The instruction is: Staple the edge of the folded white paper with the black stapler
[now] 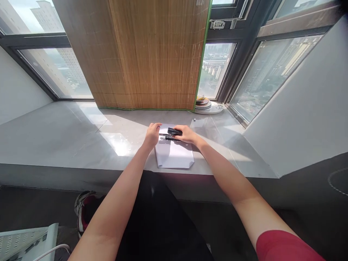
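over the far half of the white paper [175, 156], the black stapler [173, 131] stood opened, not yet closed, clasped by the right hand [187, 133], while the left hand's [152, 135] grip, by the paper's left edge, was unclear.

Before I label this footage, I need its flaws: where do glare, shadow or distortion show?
In the head view: sun glare whitens the ledge left of the left hand; shadow crosses the paper below the right hand; the floor lies dim; forearms look stretched toward the bottom edge, seemingly wide-angle distortion.
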